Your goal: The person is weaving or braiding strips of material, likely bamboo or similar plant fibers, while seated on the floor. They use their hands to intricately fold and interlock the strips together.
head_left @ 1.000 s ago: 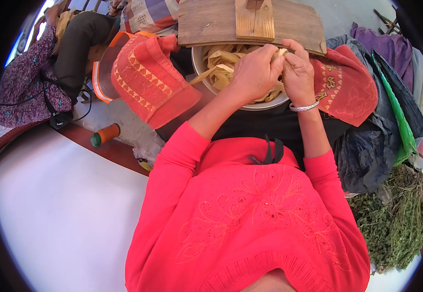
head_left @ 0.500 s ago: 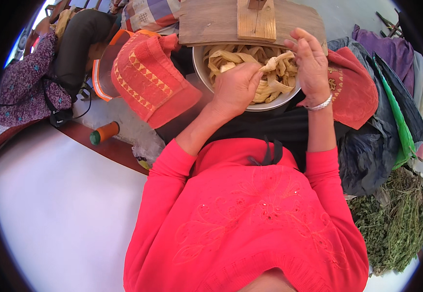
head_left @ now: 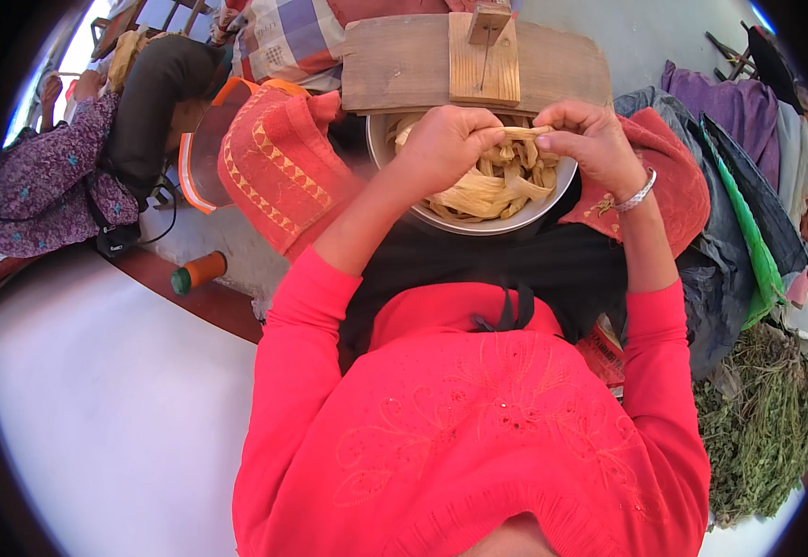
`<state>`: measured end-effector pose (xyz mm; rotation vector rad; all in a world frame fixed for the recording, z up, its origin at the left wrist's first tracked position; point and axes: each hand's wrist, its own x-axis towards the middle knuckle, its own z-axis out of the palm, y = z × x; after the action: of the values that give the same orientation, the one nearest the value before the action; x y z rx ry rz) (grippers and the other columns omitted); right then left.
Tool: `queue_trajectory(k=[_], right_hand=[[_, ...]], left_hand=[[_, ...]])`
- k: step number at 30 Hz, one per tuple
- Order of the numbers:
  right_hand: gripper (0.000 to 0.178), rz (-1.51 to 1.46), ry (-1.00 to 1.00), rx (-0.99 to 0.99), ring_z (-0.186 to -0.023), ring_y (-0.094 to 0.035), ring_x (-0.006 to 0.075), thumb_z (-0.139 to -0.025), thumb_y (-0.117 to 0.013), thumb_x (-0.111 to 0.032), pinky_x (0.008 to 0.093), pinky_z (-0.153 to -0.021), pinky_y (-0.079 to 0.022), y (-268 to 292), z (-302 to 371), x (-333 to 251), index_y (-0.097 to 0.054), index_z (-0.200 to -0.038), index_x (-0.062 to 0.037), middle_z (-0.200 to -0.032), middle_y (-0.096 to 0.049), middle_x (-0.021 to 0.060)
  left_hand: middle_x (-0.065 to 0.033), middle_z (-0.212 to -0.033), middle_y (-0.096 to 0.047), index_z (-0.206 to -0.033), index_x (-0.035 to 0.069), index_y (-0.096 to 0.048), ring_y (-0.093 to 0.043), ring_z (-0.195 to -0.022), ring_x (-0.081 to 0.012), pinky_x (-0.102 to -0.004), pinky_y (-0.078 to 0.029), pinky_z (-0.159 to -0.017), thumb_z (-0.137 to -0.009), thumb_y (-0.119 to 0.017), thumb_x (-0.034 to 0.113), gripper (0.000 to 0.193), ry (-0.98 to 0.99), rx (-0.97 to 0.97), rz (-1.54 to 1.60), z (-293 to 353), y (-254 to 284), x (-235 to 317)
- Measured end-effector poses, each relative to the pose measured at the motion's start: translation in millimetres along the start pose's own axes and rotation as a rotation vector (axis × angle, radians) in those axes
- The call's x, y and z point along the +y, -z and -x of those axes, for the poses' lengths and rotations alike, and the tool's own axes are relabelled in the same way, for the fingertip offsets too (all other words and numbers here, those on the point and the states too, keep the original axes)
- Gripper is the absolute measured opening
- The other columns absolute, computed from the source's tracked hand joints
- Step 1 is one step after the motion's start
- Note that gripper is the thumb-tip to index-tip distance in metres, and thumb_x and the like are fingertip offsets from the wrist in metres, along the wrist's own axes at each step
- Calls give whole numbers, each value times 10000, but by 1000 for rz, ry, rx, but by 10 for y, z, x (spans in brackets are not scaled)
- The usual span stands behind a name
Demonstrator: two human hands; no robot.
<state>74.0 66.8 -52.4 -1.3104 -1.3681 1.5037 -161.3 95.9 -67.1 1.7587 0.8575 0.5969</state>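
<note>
Between my two hands runs a tan, fibrous strip (head_left: 521,135), held above a metal bowl (head_left: 504,227). My left hand (head_left: 446,148) pinches one end between thumb and fingers. My right hand (head_left: 597,147), with a silver bracelet at the wrist, pinches the other end. Inside the bowl lies a loose heap of similar tan strips (head_left: 483,200). Directly behind the bowl sits a wooden board (head_left: 390,63), carrying a lighter wood block (head_left: 464,79) with a thin metal spike or wire on it.
Red cloths (head_left: 279,172) flank the bowl at left and right. An orange and green thread spool (head_left: 202,272) lies to the left. Dark plastic sheeting (head_left: 715,306) and a bundle of dried plants (head_left: 762,436) are at right. A person's purple patterned sleeve (head_left: 56,190) shows far left.
My right hand, earlier raised with its fingers loosely apart, has come down and now pinches the strip. My left hand has shifted slightly, and the strip is stretched between both hands.
</note>
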Motion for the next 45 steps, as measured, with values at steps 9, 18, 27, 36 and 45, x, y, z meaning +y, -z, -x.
queue_trajectory(k=[9, 18, 27, 36, 45], right_hand=[[126, 40, 140, 313, -604, -499, 33, -873, -642, -104, 190, -543, -413, -169, -475, 31, -665, -970, -26, -719, -574, -44], [96, 722, 356, 447, -710, -602, 268, -828, -596, -128, 381, -656, -482, -308, -699, 236, -650, -852, -52, -764, -624, 124], [135, 835, 718, 548, -857, -600, 333, -859, -583, -108, 405, -763, -487, -525, -253, -79, -640, -960, -39, -919, -644, 151], [222, 1130, 403, 210, -625, -621, 310, -879, -535, -270, 423, -554, -490, -397, -137, 31, -639, -770, -107, -670, -610, 141], [136, -599, 64, 71, -526, -478, 49, -918, -584, -123, 204, -476, -374, -822, 131, -322, -677, -923, -23, -678, -597, -6]], left_hand=[[-27, -709, -579, -940, -1, -636, -523, -673, -111, -272, -437, -633, -900, -545, 152, 182, 142, 96, 74, -446, 467, -10], [-157, -748, -626, -911, -2, -607, -599, -702, -268, -360, -458, -640, -866, -562, 157, 171, 57, 306, -288, -728, 408, -658], [-85, -736, -623, -911, 2, -590, -598, -698, -156, -310, -474, -626, -887, -558, 133, 136, 127, 191, 151, -291, 43, -112], [-2, -607, -526, -788, -9, -596, -523, -612, -122, -308, -421, -558, -943, -514, 237, 303, -31, 78, -404, -227, 189, 270], [38, -561, -435, -871, -2, -611, -356, -501, -34, -203, -272, -462, -994, -426, 242, 330, 78, 33, 645, 2, -26, 160]])
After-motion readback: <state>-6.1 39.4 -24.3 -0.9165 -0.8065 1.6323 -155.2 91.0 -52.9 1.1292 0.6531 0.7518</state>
